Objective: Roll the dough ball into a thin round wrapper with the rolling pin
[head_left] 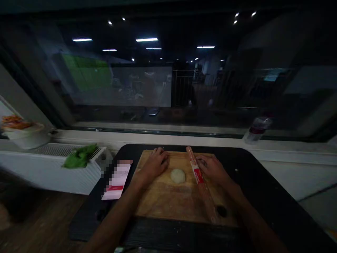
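A pale, round lump of dough (178, 176) sits on a wooden cutting board (173, 207), between my two hands. My left hand (158, 162) rests on the board's upper left part, fingers loosely bent and holding nothing. To the right of the dough, a wooden rolling pin (206, 198) with a red and white label lies slanted across the board. My right hand (210, 167) is just right of the pin's upper half, fingers loosely bent and not wrapped round it; whether the fingertips touch it I cannot tell.
Under the board is a black table (250, 175). A pink and white packet or sheet (116, 182), partly blurred, lies to the left. A green cloth (80, 156) drapes over a radiator (52, 165). A plastic bottle (258, 130) stands on the windowsill (184, 140), and a white tub (28, 137) is far left.
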The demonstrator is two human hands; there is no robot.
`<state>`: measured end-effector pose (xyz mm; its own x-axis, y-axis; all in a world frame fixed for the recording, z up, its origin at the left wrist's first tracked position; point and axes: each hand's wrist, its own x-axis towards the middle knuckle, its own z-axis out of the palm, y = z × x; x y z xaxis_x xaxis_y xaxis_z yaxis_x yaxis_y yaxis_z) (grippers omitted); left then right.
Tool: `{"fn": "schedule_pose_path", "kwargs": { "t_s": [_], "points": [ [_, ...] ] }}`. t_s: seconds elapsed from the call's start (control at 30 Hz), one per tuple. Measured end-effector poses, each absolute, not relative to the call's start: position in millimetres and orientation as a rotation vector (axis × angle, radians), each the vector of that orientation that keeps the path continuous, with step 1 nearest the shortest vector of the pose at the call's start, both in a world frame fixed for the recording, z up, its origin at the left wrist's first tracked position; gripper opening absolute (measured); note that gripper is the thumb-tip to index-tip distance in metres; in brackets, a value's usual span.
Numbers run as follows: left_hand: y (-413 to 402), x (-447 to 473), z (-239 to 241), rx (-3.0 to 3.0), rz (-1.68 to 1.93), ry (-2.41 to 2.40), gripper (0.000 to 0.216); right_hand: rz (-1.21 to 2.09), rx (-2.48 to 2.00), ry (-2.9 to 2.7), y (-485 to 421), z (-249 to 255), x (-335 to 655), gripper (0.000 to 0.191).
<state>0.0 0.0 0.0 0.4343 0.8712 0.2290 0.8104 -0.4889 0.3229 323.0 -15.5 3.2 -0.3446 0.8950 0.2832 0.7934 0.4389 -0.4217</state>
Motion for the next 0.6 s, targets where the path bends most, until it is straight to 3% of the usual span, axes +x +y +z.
{"fn": "schedule_pose_path", "kwargs": {
  "t_s": [0.6],
  "points": [
    [-6, 12, -7, 2.583, 0.585, 1.564, 0.030, 0.322, -1.420, -2.166, -22, 11, 322, 0.032]
  ]
}}
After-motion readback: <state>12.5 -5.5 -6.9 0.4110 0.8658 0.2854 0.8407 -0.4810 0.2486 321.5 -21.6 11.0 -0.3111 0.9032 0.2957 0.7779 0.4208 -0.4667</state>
